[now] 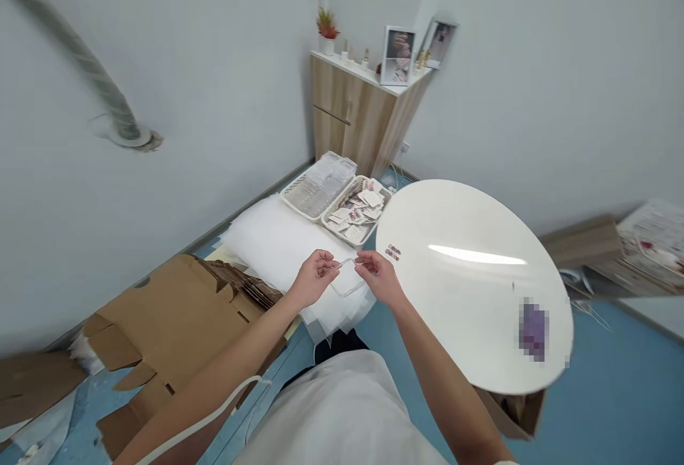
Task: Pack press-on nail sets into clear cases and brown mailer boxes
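Note:
Between my hands is a small clear plastic box (347,290), see-through and partly lost against the white sheets behind it. My left hand (315,276) pinches its left edge with the fingertips. On the opposite side, my right hand (379,276) grips the upper right edge. The box is held above a stack of white foam sheets (261,237). Just beyond lie a white basket of clear plastic boxes (319,184) and a second basket with many printed cards (359,210). Small patterned strips (392,252) rest on the round table near my right hand.
A white round table (454,287) stands at the right, with a blurred-out purple item (533,330) on it. Flattened brown cardboard (176,315) lies at the left. Behind the baskets is a wooden cabinet (363,109) bearing picture frames (398,55) and a potted plant (328,30).

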A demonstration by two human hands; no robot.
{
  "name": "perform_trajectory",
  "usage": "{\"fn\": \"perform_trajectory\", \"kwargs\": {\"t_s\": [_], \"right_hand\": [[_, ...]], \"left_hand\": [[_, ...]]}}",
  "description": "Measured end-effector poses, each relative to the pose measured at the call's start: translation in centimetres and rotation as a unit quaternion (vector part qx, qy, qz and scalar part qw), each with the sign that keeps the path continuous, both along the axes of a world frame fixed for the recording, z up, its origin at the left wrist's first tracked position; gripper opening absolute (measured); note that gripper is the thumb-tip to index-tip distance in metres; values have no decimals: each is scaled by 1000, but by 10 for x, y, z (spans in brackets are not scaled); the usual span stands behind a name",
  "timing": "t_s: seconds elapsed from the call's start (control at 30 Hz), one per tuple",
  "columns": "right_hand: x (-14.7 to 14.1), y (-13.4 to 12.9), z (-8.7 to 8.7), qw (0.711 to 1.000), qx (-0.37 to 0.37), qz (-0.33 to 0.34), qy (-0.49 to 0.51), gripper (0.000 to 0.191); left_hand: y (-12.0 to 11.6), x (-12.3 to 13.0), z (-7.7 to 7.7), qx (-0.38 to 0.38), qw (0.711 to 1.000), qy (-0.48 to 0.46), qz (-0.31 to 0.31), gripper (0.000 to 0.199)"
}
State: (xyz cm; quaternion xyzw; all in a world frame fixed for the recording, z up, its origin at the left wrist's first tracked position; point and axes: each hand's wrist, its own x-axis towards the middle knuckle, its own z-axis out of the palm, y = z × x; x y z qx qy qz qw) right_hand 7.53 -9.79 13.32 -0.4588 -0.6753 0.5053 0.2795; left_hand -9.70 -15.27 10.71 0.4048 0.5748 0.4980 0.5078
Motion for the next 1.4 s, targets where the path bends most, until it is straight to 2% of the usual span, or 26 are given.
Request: {"fn": "perform_trajectory", "kwargs": {"t_s": [0.07,0.17,0.27,0.37,0.5,0.63,0.8,0.9,0.97,1.03,1.1,1.17,1.27,1.33,1.4], "right_hand": [[19,-18,3,1000,-5,-1,-12,29],[49,-42,6,999,-19,-23,-14,34],[75,-61,7,997,-51,-62,-2,41],[97,-77,5,992,-68,-105,5,40],[127,-92,5,981,-76,-171,51,35],[166,-102,12,966,-89,-225,96,37],[214,-103,15,946,-95,-283,126,38],[236,-95,6,941,-100,-292,137,40],[249,-88,0,943,-92,-295,122,42],[259,-81,-4,953,-39,-293,64,47],[268,-75,-4,965,52,-254,-33,56],[274,-69,-3,965,135,-177,-135,62],[283,-60,-2,952,189,-101,-220,57],[290,-55,-3,951,198,-99,-217,53],[300,-51,-6,961,191,-117,-162,56]], "left_hand": [[-8,14,3,-2,999,0,-54,35],[-13,37,6,6,993,5,-121,37],[-12,60,7,25,986,21,-165,38],[-9,84,11,36,978,34,-204,39],[-4,114,20,24,967,4,-252,38],[1,146,27,-6,949,-25,-314,42],[12,195,32,-37,921,-23,-388,45],[19,221,28,-54,919,-37,-388,44],[25,236,23,-59,928,-38,-367,43],[29,249,16,-59,942,-18,-330,42],[34,262,10,-57,953,11,-298,43],[37,276,7,-55,958,34,-280,48],[42,298,7,-54,962,49,-264,58],[46,310,7,-62,963,39,-258,63],[49,317,7,-72,965,16,-252,62]]}}
